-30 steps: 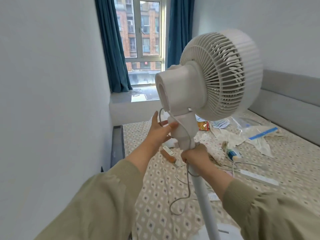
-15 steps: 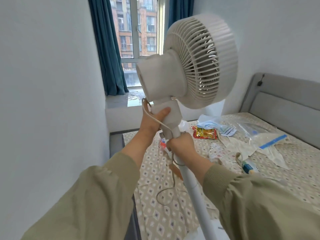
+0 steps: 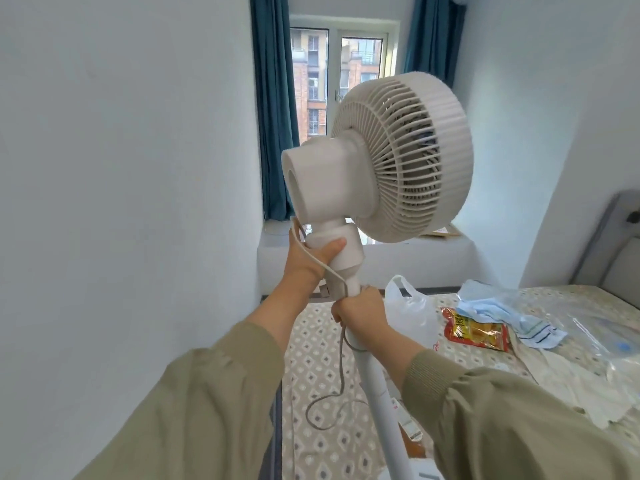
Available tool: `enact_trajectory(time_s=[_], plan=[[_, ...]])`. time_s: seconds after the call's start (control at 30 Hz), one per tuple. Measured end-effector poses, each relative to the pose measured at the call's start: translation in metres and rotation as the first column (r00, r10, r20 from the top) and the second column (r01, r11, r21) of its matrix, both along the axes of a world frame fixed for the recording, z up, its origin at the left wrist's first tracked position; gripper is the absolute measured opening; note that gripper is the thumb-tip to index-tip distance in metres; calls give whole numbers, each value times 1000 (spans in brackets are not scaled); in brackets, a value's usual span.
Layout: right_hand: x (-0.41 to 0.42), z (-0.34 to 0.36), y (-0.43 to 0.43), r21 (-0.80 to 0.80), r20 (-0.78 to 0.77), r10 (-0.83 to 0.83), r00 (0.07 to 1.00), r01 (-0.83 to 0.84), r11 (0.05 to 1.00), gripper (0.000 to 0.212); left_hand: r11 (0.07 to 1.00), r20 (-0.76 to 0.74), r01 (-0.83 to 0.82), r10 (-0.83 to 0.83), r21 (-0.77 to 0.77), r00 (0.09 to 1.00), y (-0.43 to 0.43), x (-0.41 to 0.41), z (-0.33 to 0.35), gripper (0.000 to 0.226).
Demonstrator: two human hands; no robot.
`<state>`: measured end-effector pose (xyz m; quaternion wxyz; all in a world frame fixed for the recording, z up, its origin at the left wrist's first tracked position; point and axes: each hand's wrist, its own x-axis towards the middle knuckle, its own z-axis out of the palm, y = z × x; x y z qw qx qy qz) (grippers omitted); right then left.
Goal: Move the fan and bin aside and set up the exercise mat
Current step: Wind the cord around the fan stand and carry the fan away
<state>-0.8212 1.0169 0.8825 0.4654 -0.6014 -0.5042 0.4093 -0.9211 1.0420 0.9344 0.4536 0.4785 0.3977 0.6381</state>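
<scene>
A white standing fan (image 3: 391,157) fills the middle of the view, its round grille turned to the right. My left hand (image 3: 311,258) grips the neck block just under the fan's motor housing. Lower down, my right hand (image 3: 360,315) is closed around the top of the white pole (image 3: 377,400). The fan's grey cable (image 3: 341,372) runs under my right hand and hangs in a loop over the bed. The fan's base is almost out of sight at the bottom edge. No bin or exercise mat shows.
A bed with a patterned cover (image 3: 322,382) lies below, strewn with a white plastic bag (image 3: 410,313), a red snack packet (image 3: 476,332) and cloths. A white wall (image 3: 121,202) stands close on the left. A window ledge (image 3: 381,258) and teal curtains (image 3: 273,109) are ahead.
The view has tilted upward and turned, so the fan sits further right and the window shows higher. Both hands keep their grip on the fan.
</scene>
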Motion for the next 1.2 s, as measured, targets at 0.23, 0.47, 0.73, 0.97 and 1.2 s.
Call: enact_trajectory(time_s=[0.23,0.47,0.73,0.97,1.2], plan=[[20,-14,88,-7,-34,61,998,-62,998,25,996,0,-21,21,-81,1000,79,18,-10,103],[2,-31,153,-57,-31,22,999,-23,998,26,990,8,28,-28,-140,1000,154,-1,-27,105],[-43,-36,255,-111,-89,-149,985,139,984,25,976,-40,154,-162,-154,986,270,-36,-31,92],[-75,-34,333,-132,-107,-157,982,143,981,25,990,-121,125,-132,-67,984,366,-62,-36,90],[-70,-39,380,-120,-158,-181,971,164,979,23,994,-217,97,-108,-58,970,418,-55,-43,97]])
